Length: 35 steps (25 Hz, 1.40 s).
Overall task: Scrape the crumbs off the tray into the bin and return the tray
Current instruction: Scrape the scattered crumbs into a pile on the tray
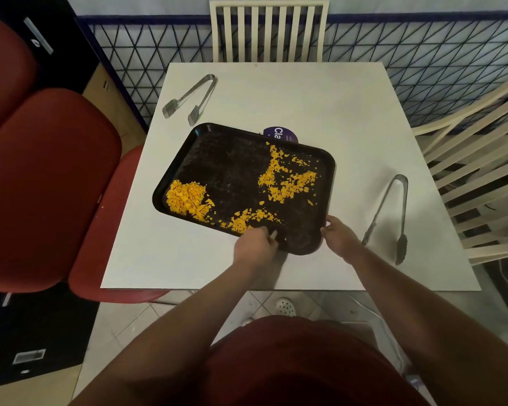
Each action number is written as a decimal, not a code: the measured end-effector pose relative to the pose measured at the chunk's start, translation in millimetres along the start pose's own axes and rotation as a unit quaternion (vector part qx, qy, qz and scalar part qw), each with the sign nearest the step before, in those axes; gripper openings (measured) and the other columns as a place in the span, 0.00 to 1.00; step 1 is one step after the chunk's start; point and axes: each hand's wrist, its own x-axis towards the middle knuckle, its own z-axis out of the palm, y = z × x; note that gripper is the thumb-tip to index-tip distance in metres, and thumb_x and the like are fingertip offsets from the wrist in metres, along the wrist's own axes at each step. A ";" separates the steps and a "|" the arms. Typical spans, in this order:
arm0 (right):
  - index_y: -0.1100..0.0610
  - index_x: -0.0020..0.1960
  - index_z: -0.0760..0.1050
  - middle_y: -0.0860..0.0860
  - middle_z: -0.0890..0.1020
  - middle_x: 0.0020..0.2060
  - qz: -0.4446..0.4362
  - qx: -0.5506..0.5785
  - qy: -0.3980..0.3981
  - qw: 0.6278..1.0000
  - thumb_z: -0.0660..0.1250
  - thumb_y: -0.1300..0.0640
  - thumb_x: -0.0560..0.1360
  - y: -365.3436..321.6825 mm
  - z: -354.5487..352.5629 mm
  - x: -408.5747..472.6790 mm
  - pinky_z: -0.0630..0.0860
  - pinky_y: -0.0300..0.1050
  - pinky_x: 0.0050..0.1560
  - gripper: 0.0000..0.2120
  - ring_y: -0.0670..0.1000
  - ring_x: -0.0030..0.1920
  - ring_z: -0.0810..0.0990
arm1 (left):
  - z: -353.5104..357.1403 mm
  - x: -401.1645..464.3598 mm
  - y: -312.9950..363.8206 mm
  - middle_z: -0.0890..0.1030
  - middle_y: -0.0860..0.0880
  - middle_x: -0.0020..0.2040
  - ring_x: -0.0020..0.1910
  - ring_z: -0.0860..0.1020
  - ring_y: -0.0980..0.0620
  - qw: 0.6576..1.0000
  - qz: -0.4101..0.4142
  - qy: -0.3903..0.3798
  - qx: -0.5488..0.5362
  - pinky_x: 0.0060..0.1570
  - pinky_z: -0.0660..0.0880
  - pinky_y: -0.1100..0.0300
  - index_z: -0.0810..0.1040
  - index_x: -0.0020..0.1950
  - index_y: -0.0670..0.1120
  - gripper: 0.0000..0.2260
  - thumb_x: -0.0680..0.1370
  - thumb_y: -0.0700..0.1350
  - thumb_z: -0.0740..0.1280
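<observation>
Black tray sits askew on the white table, roughly mid-table, rotated so its left end points toward the near-left. Yellow crumbs lie on it in three patches: a dense heap at the left end, a thin line along the near rim, a loose scatter toward the right. Left hand is at the tray's near rim; fingers curl round a small pale tool, tip just beside the near line of crumbs; can't tell what the tool is, too little shows. Right hand grips the tray's near-right corner, thumb over the rim, fingers tucked under the edge. A purple round sticker w/ white letters peeks out from under the far rim. Two metal tongs on the table, both apart from the tray: one pair at the far-left corner, the other to the right, near the right hand but not touching it. Red chairs stand left of the table, cream slatted chairs at the far side and right. Wire fence runs behind. No bin in view.
</observation>
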 end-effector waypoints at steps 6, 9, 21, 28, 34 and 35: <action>0.56 0.66 0.70 0.51 0.78 0.44 0.022 -0.009 -0.016 1.000 0.61 0.62 0.77 -6.7 -6.4 4.9 0.73 0.48 0.51 0.17 0.54 0.47 0.77 | -26.7 3.2 -11.3 0.80 0.43 0.46 0.46 0.78 0.43 0.993 0.014 0.031 0.111 0.40 0.70 0.57 0.77 0.50 0.43 0.11 0.78 0.49 0.61; 0.56 0.66 0.70 0.52 0.79 0.44 0.022 -0.011 -0.025 0.999 0.62 0.60 0.76 -5.4 -6.4 7.1 0.74 0.52 0.52 0.18 0.55 0.46 0.79 | -15.7 7.2 5.6 0.78 0.45 0.41 0.42 0.77 0.46 0.999 0.035 -0.035 0.006 0.36 0.68 0.59 0.78 0.46 0.44 0.08 0.76 0.48 0.64; 0.59 0.68 0.68 0.50 0.77 0.40 0.039 0.015 -0.022 0.999 0.61 0.63 0.76 -7.4 -5.1 6.9 0.73 0.50 0.53 0.20 0.54 0.47 0.75 | -45.7 37.3 -1.8 0.78 0.44 0.43 0.44 0.78 0.44 0.997 -0.067 -0.023 0.020 0.41 0.72 0.57 0.80 0.48 0.40 0.11 0.72 0.47 0.69; 0.58 0.69 0.67 0.52 0.75 0.48 0.065 0.048 -0.032 0.996 0.61 0.63 0.76 -12.6 -7.4 3.3 0.72 0.46 0.51 0.21 0.52 0.49 0.73 | -39.9 33.4 -3.6 0.76 0.44 0.40 0.41 0.77 0.44 0.996 -0.064 -0.056 -0.003 0.39 0.73 0.57 0.80 0.44 0.38 0.10 0.71 0.45 0.70; 0.57 0.66 0.70 0.56 0.79 0.52 0.050 0.036 0.026 0.998 0.63 0.60 0.76 -16.8 -1.9 -4.0 0.73 0.48 0.51 0.19 0.56 0.51 0.77 | -63.8 49.3 -34.0 0.80 0.41 0.44 0.48 0.79 0.40 0.998 -0.048 0.034 0.026 0.40 0.71 0.56 0.80 0.49 0.39 0.10 0.76 0.45 0.64; 0.58 0.66 0.71 0.56 0.79 0.55 0.050 0.042 0.034 0.997 0.64 0.58 0.76 -18.6 -0.9 -6.2 0.73 0.49 0.53 0.19 0.57 0.54 0.77 | -62.4 52.5 -39.9 0.80 0.40 0.46 0.48 0.79 0.41 0.999 -0.028 0.043 -0.010 0.42 0.72 0.56 0.80 0.49 0.40 0.09 0.77 0.43 0.62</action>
